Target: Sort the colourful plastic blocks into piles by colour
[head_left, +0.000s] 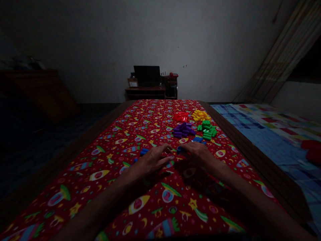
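Blue blocks (144,152) lie left of the purple pile (184,130) by the left hand (154,158), its thumb and fingers loosely parted around nothing; nearer than the pile, the right hand (199,153) arches palm-down, fingertips at a blue piece (179,150), whether gripped I cannot tell. Beneath the pile, red cloth (139,204) covers the brown-edged bench (247,152), with a cabinet (37,90) far left, a screen (147,76) behind and checked covers (240,140) right.

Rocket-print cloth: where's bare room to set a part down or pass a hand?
Bare: rocket-print cloth between left forearm and right forearm; left of the blue pieces beside the left hand; farther up, left of the red pieces and purple pieces. Crowded: ahead of the right hand, where those two piles sit close to yellow pieces and green pieces.
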A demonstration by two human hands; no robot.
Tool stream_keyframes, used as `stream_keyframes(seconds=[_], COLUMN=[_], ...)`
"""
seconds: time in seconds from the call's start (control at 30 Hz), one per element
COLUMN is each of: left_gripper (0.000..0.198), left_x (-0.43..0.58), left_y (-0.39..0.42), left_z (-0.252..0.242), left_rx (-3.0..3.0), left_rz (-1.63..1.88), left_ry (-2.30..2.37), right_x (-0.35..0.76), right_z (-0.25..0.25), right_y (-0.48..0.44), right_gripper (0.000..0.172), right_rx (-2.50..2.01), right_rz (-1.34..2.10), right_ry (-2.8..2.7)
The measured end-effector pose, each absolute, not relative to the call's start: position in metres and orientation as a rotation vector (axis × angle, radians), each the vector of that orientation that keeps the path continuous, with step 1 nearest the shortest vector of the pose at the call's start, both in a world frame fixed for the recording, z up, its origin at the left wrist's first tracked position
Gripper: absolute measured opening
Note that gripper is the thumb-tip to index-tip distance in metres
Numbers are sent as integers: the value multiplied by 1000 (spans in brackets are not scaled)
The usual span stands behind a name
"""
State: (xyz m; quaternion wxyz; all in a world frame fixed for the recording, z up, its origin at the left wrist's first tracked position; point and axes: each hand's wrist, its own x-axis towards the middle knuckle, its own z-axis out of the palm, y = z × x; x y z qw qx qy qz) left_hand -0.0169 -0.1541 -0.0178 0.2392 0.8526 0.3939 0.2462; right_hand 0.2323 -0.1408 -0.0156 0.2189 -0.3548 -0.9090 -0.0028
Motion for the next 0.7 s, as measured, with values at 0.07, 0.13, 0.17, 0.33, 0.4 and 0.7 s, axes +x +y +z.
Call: stream_keyframes(seconds=[0.07, 0.13, 0.17, 0.33, 0.4, 0.7], left_gripper=[33, 39, 42, 36, 35, 61], left_x=[-36, -56, -63, -66, -58, -23], left_y=[-152, -148, -146, -145, -148, -149], left_z=[-17, -18, -18, -18, -14, -18], left_rx=[2473, 2573, 2603, 2638, 2638, 2103], left_rz=[599, 475, 413, 274, 267, 767], left_ry=[1122, 1162, 1184, 1214, 1248, 1272], right_x=[259, 285, 295, 311, 309, 271], right_z=[3, 17, 21, 8, 1, 14], right_y=[-134, -127, -123, -112, -111, -133], right_gripper=[19, 17, 17, 23, 22, 23], right_rx=[-1133, -1244, -1284, -1489, -1599, -1278], right_rz=[140, 293, 348, 263, 73, 84], right_ry=[-2559, -2641, -2666, -2603, -2543, -2311])
